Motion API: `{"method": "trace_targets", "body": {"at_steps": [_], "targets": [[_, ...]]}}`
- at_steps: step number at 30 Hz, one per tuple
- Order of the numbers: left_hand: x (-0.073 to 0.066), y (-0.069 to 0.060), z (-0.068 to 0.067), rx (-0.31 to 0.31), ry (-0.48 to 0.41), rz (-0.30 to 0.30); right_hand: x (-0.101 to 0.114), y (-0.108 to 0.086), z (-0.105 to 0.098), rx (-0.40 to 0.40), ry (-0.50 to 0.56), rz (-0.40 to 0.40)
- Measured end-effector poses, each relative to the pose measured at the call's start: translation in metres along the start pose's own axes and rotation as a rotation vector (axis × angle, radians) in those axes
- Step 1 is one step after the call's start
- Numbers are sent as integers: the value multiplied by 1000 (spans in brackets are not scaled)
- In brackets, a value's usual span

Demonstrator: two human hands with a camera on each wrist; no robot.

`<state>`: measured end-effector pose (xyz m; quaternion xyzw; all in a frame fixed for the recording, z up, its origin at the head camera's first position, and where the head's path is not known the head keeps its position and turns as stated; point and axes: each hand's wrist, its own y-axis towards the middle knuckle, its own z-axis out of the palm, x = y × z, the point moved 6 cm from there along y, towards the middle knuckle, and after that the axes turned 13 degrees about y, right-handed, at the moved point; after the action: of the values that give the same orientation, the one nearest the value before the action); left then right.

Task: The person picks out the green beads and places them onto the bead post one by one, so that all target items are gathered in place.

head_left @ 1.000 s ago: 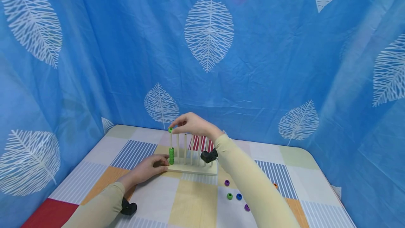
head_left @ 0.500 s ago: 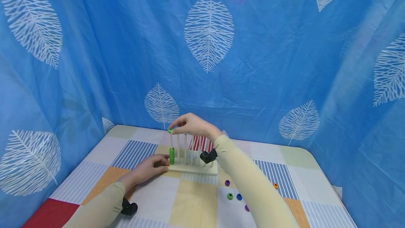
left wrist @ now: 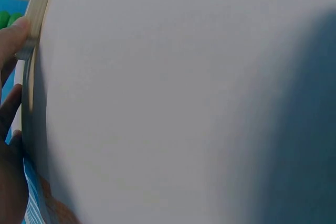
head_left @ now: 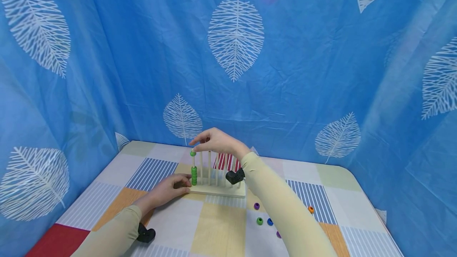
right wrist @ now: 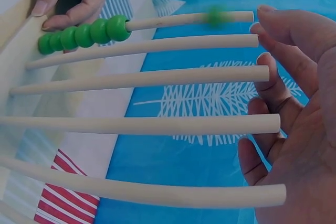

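Note:
A pale wooden peg rack (head_left: 221, 190) stands on the table, its upright rods in a row on a flat base. Several green beads (head_left: 194, 175) are stacked low on the leftmost rod. Higher on that same rod, one more green bead (head_left: 192, 154) is blurred in the right wrist view and apart from the fingers. Just above the rod's tip, my right hand (head_left: 222, 141) has its thumb and fingers spread, holding nothing. My left hand (head_left: 167, 190) grips the left end of the base; in the left wrist view its thumb (left wrist: 16, 35) lies against the wood.
To the right of the rack lie a purple bead (head_left: 256, 206), a green bead (head_left: 260, 221), a blue bead (head_left: 270, 222), another purple bead (head_left: 279, 234) and an orange bead (head_left: 311, 210). A blue leaf-print curtain (head_left: 285, 90) hangs behind the checkered tablecloth (head_left: 217, 225).
The right thumb and fingers have let go of the green bead at the rod's top, and it has slid a little way down. The left hand has stayed in place.

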<state>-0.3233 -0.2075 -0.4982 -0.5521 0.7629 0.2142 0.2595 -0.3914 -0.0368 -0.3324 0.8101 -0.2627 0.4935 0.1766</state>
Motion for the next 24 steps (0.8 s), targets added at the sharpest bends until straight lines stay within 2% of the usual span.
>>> {"method": "trace_targets", "body": {"at_steps": [13, 24], "targets": [[1, 1, 1, -3, 5, 21, 6, -8, -5, -31, -23, -7], [-1, 0, -1, -9, 13, 26, 17, -23, -16, -73, -33, -43]]}}
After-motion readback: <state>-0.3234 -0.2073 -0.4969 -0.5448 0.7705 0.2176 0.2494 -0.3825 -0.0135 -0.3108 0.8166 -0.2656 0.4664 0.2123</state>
